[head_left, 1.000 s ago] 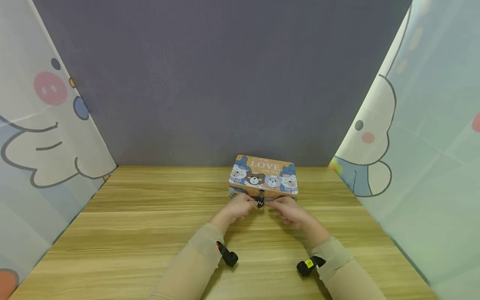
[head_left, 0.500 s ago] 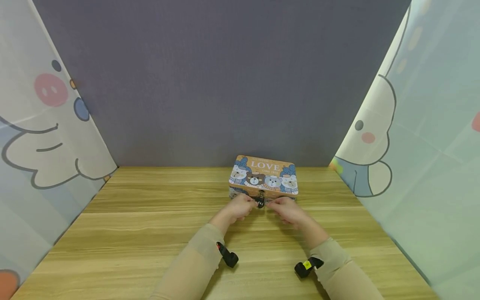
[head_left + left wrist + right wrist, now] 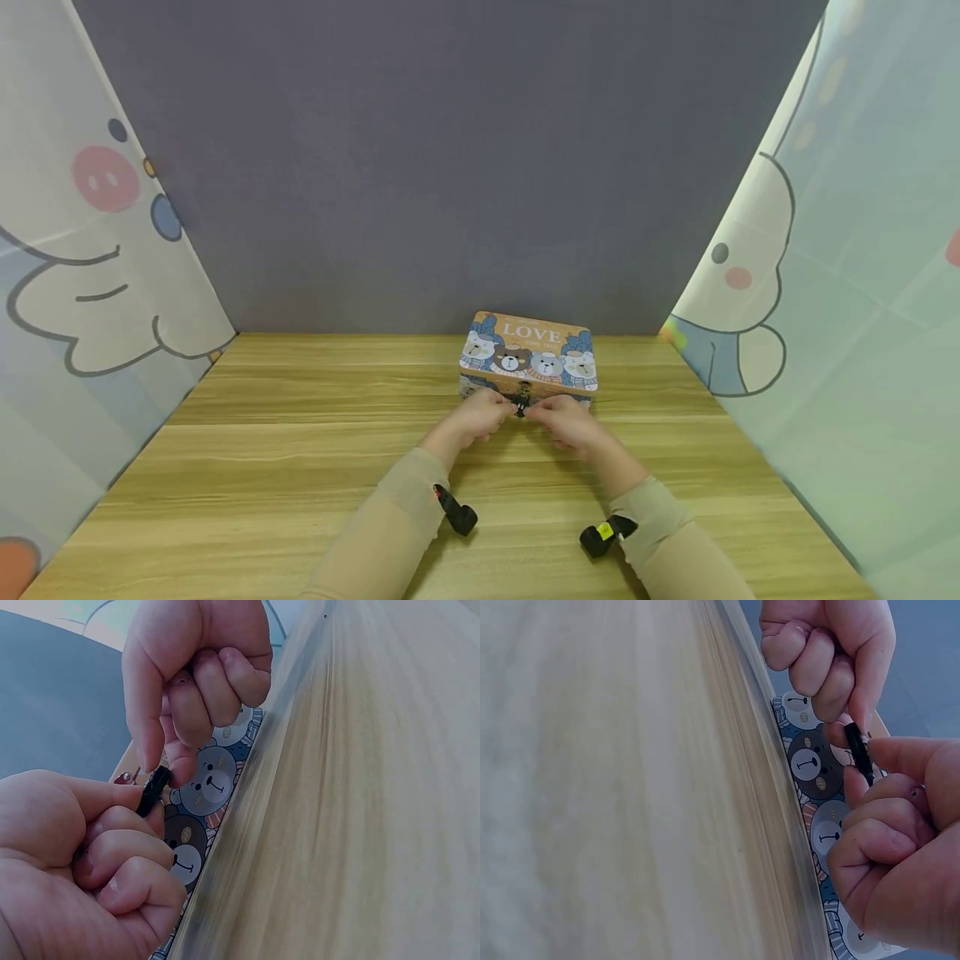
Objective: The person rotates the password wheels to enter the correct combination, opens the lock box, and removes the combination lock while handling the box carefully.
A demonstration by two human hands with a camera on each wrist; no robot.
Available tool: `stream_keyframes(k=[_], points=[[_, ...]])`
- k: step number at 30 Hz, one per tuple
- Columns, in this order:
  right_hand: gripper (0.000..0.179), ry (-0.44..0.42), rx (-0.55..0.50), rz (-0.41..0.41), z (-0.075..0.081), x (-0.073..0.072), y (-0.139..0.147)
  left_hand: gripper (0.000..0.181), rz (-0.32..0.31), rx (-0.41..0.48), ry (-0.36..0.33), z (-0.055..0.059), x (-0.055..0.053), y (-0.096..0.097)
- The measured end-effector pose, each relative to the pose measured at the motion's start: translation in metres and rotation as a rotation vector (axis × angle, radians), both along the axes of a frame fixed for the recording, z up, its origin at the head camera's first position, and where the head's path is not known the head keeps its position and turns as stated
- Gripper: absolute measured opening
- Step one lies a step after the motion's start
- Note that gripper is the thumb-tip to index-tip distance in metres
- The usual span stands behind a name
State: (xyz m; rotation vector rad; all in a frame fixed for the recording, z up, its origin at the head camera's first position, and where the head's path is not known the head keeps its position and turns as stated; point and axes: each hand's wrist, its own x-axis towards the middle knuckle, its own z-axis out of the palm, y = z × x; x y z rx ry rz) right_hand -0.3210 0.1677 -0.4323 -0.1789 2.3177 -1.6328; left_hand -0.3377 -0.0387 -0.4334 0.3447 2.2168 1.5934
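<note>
A tin box (image 3: 528,350) printed with bears and the word LOVE stands on the wooden table, lid down, with a metal clasp (image 3: 524,388) at its front. From that clasp hangs a small black padlock (image 3: 521,406) with pale marks on its face, perhaps number dials. My left hand (image 3: 477,414) pinches one side of it between thumb and index finger. On the other side, my right hand (image 3: 572,423) holds the padlock (image 3: 860,754) with thumb and index finger. The remaining fingers of both hands are curled in. The fingertips partly cover the padlock.
The wooden table (image 3: 315,467) reaches back to a dark grey panel (image 3: 420,167), close behind the box. Cartoon-printed curtains (image 3: 97,292) hang along both sides. Each wrist carries a small black camera (image 3: 459,515).
My right hand has moved slightly left, closing the small gap to the padlock, and now holds its right side. The left hand and the box have stayed in place.
</note>
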Motion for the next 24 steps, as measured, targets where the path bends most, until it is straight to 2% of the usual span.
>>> stream_keyframes(k=[5,12,24], points=[[0.032,-0.016,-0.005,-0.007,-0.0002,-0.0004,-0.0004,0.033,-0.007,0.008,-0.006,0.0000,0.0002,0.0007],[0.034,-0.033,-0.020,-0.012,0.0006,-0.0020,-0.0013,0.033,-0.007,0.012,-0.015,0.0010,0.0005,0.0012],[0.035,-0.070,-0.050,0.031,0.0006,-0.0031,-0.0042,0.031,-0.005,0.013,-0.010,-0.0003,-0.0003,-0.0002]])
